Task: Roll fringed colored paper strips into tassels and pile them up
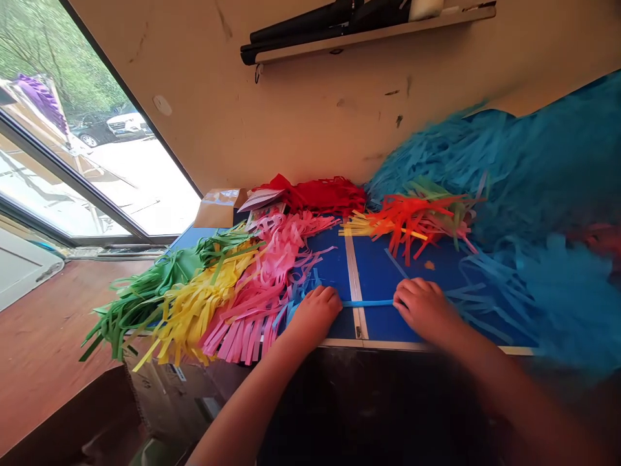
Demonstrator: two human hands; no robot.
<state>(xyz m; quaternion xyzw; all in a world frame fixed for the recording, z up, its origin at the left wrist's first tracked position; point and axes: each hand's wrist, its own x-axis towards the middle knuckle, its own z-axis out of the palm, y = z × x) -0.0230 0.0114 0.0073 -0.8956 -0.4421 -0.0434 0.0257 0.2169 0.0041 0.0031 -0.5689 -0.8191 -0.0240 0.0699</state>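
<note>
My left hand (315,314) and my right hand (423,305) rest knuckles-up on a dark blue table (378,272), fingers curled. Between them a thin light blue paper strip (367,303) is stretched flat, one end under each hand's fingers. Beside my left hand lie fringed paper piles: light blue, then pink (264,285), yellow (204,301) and green (155,291), hanging over the table's front edge. A big heap of blue paper strips (533,188) rises to the right of my right hand.
Orange and yellow strips (412,220) and a red paper pile (320,193) lie at the back of the table by the wall. A cardboard box (219,207) sits at the back left. A white line (354,278) crosses the table. A window is at left, a shelf above.
</note>
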